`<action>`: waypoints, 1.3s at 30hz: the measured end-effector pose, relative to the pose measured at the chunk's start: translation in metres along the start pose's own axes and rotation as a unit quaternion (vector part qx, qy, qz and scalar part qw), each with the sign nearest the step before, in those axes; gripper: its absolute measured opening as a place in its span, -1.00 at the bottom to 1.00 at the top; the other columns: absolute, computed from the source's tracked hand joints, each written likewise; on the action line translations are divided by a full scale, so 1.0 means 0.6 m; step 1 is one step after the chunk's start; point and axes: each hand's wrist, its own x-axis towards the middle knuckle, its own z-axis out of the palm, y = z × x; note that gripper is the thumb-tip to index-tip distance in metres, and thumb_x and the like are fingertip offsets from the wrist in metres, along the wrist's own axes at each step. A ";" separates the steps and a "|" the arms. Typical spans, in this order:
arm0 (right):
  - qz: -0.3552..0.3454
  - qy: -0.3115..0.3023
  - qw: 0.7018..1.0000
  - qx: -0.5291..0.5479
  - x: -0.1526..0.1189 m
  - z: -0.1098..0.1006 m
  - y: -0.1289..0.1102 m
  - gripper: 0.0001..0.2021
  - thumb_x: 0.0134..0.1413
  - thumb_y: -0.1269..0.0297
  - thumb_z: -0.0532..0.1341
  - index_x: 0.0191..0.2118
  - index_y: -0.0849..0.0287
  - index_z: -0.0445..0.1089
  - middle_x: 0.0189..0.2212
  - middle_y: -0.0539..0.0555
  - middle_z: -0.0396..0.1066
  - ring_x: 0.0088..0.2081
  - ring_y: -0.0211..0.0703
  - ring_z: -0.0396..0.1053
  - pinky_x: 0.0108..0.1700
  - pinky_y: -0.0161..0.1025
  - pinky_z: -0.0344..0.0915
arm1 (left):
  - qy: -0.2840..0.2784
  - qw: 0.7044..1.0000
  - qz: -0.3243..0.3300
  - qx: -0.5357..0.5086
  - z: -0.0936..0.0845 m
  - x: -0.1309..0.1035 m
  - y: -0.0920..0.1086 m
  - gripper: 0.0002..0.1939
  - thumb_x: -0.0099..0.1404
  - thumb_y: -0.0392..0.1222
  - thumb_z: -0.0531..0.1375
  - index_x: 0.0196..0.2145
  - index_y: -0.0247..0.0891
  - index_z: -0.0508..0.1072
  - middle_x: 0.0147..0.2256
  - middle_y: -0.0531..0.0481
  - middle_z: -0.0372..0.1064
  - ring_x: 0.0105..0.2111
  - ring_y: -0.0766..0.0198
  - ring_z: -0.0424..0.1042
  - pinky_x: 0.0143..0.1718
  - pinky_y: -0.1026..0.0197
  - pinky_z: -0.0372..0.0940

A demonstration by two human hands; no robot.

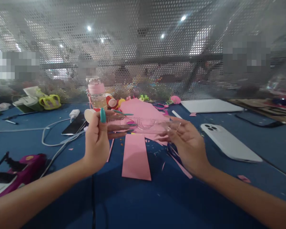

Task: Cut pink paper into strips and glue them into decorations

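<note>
A clear, see-through plastic piece (145,124) with round markings is held up between both hands over the blue table. My left hand (97,136) grips its left end, the thumb with a long teal nail pointing up. At its right end, the fingers of my right hand (188,140) are closed on it. Behind it lie large pink sheets (140,109), seen partly through the plastic. Nearer to me, a pink strip (136,159) lies flat on the table between my forearms.
A pink-lidded bottle (96,92) stands behind my left hand. A dark phone (73,124) and white cables lie left, beyond a magenta object (26,170). A white phone (228,141) is on the right, before a white board (212,106). Perforated metal rises behind.
</note>
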 end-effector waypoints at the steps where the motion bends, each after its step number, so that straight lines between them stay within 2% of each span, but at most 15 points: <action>1: 0.024 0.010 1.000 0.016 0.006 -0.003 0.000 -0.66 -0.06 0.15 0.24 -0.18 0.16 0.18 -0.38 0.11 0.43 -0.49 -0.10 0.47 -0.51 -0.17 0.46 | -0.004 1.000 -0.007 0.015 0.000 -0.003 -0.006 -0.74 0.33 0.00 -0.09 -0.20 -0.19 0.24 -0.19 -0.06 0.38 -0.36 0.25 0.50 -0.43 0.20 0.46; 4: 0.050 0.045 0.997 0.022 0.022 -0.013 -0.001 -0.72 -0.16 0.23 0.32 -0.34 0.16 0.23 -0.56 -0.04 0.37 -0.71 -0.26 0.34 -0.68 -0.28 0.38 | -0.050 0.988 -0.038 0.140 -0.001 -0.019 -0.026 -0.58 0.34 0.06 -0.18 -0.01 -0.26 0.15 -0.03 -0.25 0.28 -0.15 0.10 0.43 -0.23 0.01 0.40; 7: 0.032 0.065 0.997 0.027 0.037 -0.028 -0.001 -0.75 -0.19 0.29 0.34 -0.39 0.17 0.26 -0.49 0.01 0.41 -0.76 -0.34 0.28 -0.74 -0.33 0.31 | -0.172 0.921 -0.044 0.345 0.003 -0.042 -0.036 -0.34 0.28 0.11 -0.08 0.17 -0.41 -0.11 0.07 -0.46 0.14 0.09 -0.11 0.18 -0.03 -0.19 0.20; 10: 0.004 0.080 0.996 0.038 0.051 -0.041 0.002 -0.81 -0.14 0.32 0.31 -0.43 0.14 0.24 -0.54 0.00 0.38 -0.75 -0.32 0.30 -0.72 -0.35 0.30 | -0.227 0.889 0.000 0.398 0.005 -0.057 -0.031 -0.23 0.21 0.12 0.02 0.19 -0.47 -0.11 0.15 -0.46 0.01 0.20 -0.15 -0.09 0.10 -0.20 0.02; 12: -0.003 0.090 0.995 0.037 0.056 -0.045 0.006 -0.82 -0.08 0.32 0.27 -0.47 0.12 0.20 -0.66 -0.07 0.30 -0.74 -0.28 0.33 -0.69 -0.35 0.32 | -0.285 0.837 0.049 0.465 0.003 -0.058 -0.021 -0.24 0.23 0.15 -0.03 0.18 -0.51 -0.04 0.17 -0.46 -0.03 0.21 -0.15 -0.16 0.13 -0.21 -0.07; 15: -0.017 0.084 0.996 -0.008 0.050 -0.044 0.009 -0.87 0.01 0.28 0.21 -0.44 0.13 0.23 -0.68 -0.05 0.31 -0.69 -0.22 0.38 -0.68 -0.35 0.35 | -0.430 0.752 0.104 0.488 -0.004 -0.053 -0.009 -0.17 0.18 0.25 -0.03 0.20 -0.41 -0.03 0.20 -0.37 -0.09 0.21 -0.15 -0.19 0.12 -0.24 -0.09; 17: -0.082 0.066 0.990 -0.096 0.035 -0.041 0.004 -0.94 0.06 0.31 0.17 -0.34 0.17 0.29 -0.54 0.05 0.42 -0.63 -0.20 0.43 -0.63 -0.32 0.40 | -0.522 0.711 0.132 0.452 -0.008 -0.051 -0.007 -0.20 0.16 0.25 -0.01 0.22 -0.27 -0.05 0.22 -0.28 -0.14 0.22 -0.12 -0.23 0.12 -0.26 -0.12; 19: -0.221 0.024 0.950 -0.220 0.017 -0.039 -0.004 -0.89 0.07 0.41 0.15 -0.24 0.17 0.34 -0.36 0.11 0.47 -0.47 -0.15 0.49 -0.46 -0.24 0.48 | -0.565 0.691 0.147 0.427 -0.009 -0.053 -0.009 -0.30 0.22 0.19 -0.03 0.21 -0.21 -0.03 0.22 -0.25 -0.13 0.22 -0.08 -0.23 0.11 -0.28 -0.13; 22: -0.401 -0.094 0.837 -0.359 -0.007 -0.039 -0.018 -0.73 0.06 0.52 0.13 -0.10 0.15 0.34 -0.19 0.13 0.48 -0.17 -0.08 0.45 -0.17 -0.19 0.45 | -0.549 0.705 0.161 0.420 -0.005 -0.065 -0.017 -0.42 0.29 0.06 -0.04 0.18 -0.28 0.06 0.19 -0.30 -0.05 0.21 -0.07 -0.16 0.11 -0.25 -0.07; 25: -0.448 -0.178 0.777 -0.404 -0.022 -0.040 -0.023 -0.66 0.10 0.52 0.09 0.01 0.18 0.29 -0.12 0.15 0.45 -0.11 -0.12 0.41 -0.13 -0.25 0.43 | -0.495 0.737 0.189 0.420 0.004 -0.082 -0.024 -0.52 0.31 -0.14 -0.02 0.14 -0.39 0.14 0.15 -0.35 0.05 0.19 -0.07 -0.09 0.12 -0.21 -0.02; 27: -0.457 -0.185 0.768 -0.407 -0.026 -0.038 -0.022 -0.64 0.12 0.52 0.07 0.04 0.20 0.27 -0.14 0.15 0.46 -0.12 -0.13 0.42 -0.13 -0.26 0.43 | -0.469 0.753 0.191 0.421 0.009 -0.089 -0.026 -0.54 0.31 -0.23 -0.04 0.13 -0.48 0.14 0.13 -0.38 0.08 0.19 -0.06 -0.08 0.12 -0.19 0.03; 30: -0.471 -0.172 0.762 -0.410 -0.027 -0.031 -0.022 -0.64 0.12 0.52 0.06 0.04 0.21 0.28 -0.22 0.13 0.50 -0.18 -0.15 0.45 -0.16 -0.29 0.44 | -0.452 0.756 0.173 0.441 0.013 -0.091 -0.029 -0.52 0.30 -0.18 0.00 0.11 -0.53 0.16 0.12 -0.40 0.09 0.17 -0.06 -0.03 0.09 -0.10 0.13; 32: -0.475 -0.167 0.762 -0.407 -0.028 -0.025 -0.024 -0.66 0.11 0.54 0.06 0.01 0.24 0.30 -0.25 0.14 0.51 -0.20 -0.17 0.46 -0.17 -0.29 0.45 | -0.453 0.739 0.183 0.464 0.014 -0.089 -0.032 -0.51 0.29 -0.13 0.03 0.07 -0.54 0.21 0.08 -0.39 0.17 0.14 -0.05 0.07 0.06 -0.03 0.19; 36: -0.451 -0.170 0.792 -0.375 -0.033 -0.016 -0.027 -0.71 0.10 0.53 0.06 -0.05 0.35 0.33 -0.24 0.24 0.49 -0.17 -0.12 0.44 -0.15 -0.23 0.44 | -0.448 0.693 0.277 0.492 0.015 -0.085 -0.038 -0.61 0.31 -0.21 0.01 0.00 -0.57 0.30 -0.03 -0.36 0.32 0.02 -0.02 0.27 -0.06 0.10 0.31; 39: -0.446 -0.186 0.794 -0.369 -0.035 -0.015 -0.028 -0.75 0.12 0.51 0.04 -0.10 0.41 0.34 -0.25 0.31 0.48 -0.17 -0.09 0.44 -0.18 -0.21 0.44 | -0.416 0.694 0.317 0.495 0.016 -0.085 -0.032 -0.61 0.31 -0.15 0.00 -0.09 -0.55 0.37 -0.12 -0.33 0.41 -0.06 -0.02 0.37 -0.13 0.09 0.36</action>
